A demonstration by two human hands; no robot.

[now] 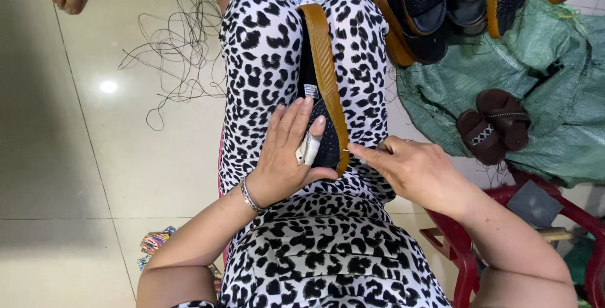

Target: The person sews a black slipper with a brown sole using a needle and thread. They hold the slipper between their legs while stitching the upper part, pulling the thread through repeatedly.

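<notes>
Sandal (322,87) with a black upper and a tan sole edge lies lengthwise in the lap, between the thighs of leopard-print trousers (265,62), heel end toward the body. The left hand (290,153) rests flat on the near end of it, fingers spread and extended — one finger wrapped in pale tape (309,148) — pressing rather than clasping. The right hand (413,169) comes in from the other side, forefinger stretched out with its tip touching the sole's edge; whether the other fingers pinch anything I cannot tell. Loose dark thread (179,49) tangles over the tiled floor (94,156) to the left. To the right, a green sack (548,81) carries a brown pair of sandals (495,125), with more black ones (454,5) piled beyond — and a red plastic stool (542,220) stands near the right arm.
</notes>
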